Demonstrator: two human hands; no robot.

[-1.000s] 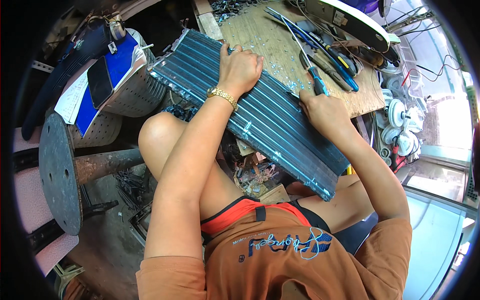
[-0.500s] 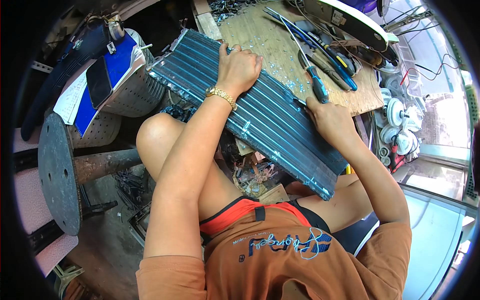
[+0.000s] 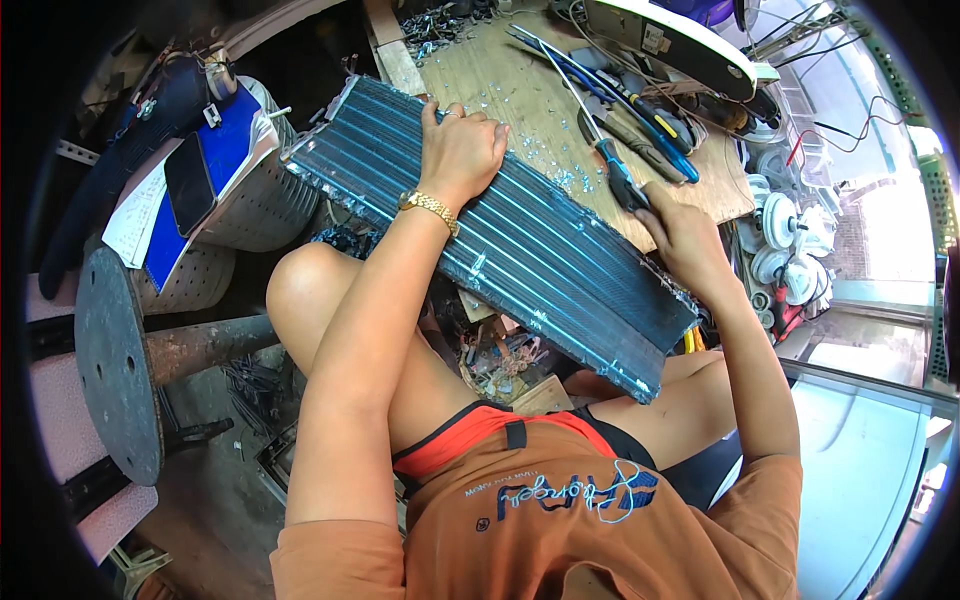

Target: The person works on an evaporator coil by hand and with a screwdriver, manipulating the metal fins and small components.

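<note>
A long, dark finned radiator core (image 3: 540, 230) with pale parallel lines lies slantwise across my lap and the near side of the wooden board. Its edges are ragged. My left hand (image 3: 462, 150), with a gold-coloured bracelet at the wrist, presses on its upper part, fingers curled over the far edge. My right hand (image 3: 685, 235) is closed just beyond the core's far edge, beside the handle of a screwdriver (image 3: 612, 165) lying on the board. A small dark piece shows at its fingertips; I cannot make out what it is.
On the wooden board (image 3: 480, 70) lie pliers (image 3: 655, 150), other long tools and metal scraps. White spools (image 3: 780, 220) stand at the right. A phone (image 3: 190, 183) and papers rest on a perforated drum (image 3: 270, 205) at left, near a round metal plate (image 3: 115, 365).
My right hand has moved off the core's far edge and sits slightly further right, by the screwdriver handle. The left hand keeps its hold, and the whole view has shifted slightly.
</note>
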